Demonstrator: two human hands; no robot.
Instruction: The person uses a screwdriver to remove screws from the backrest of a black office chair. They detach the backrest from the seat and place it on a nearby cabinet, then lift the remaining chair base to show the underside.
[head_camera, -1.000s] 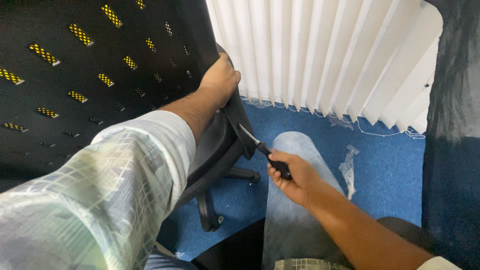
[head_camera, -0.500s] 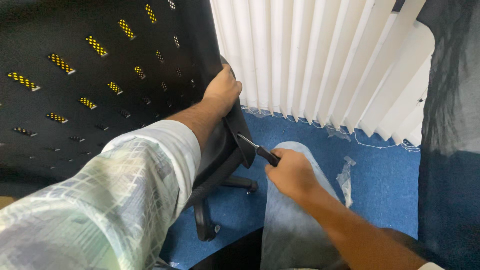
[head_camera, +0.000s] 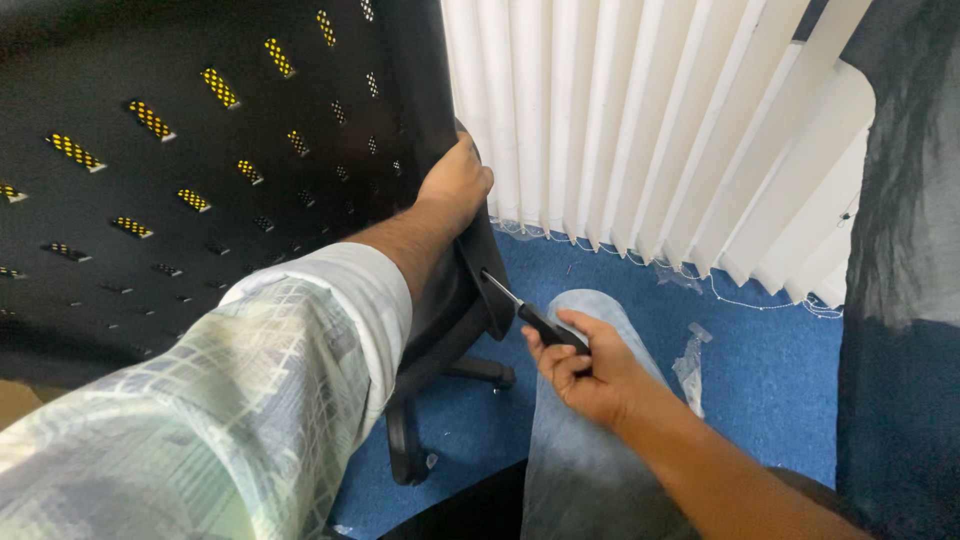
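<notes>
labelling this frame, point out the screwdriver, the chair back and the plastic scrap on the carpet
screwdriver (head_camera: 548, 326), head view, on its black handle
chair back (head_camera: 150, 250), head view, on the black perforated panel
plastic scrap (head_camera: 688, 365), head view, on its clear middle

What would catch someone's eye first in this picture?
The big black chair back with yellow slots fills the upper left, gripped at its edge by the left hand. At centre, the right hand holds a screwdriver with its tip against the chair. White blinds hang behind, above blue carpet.
</notes>
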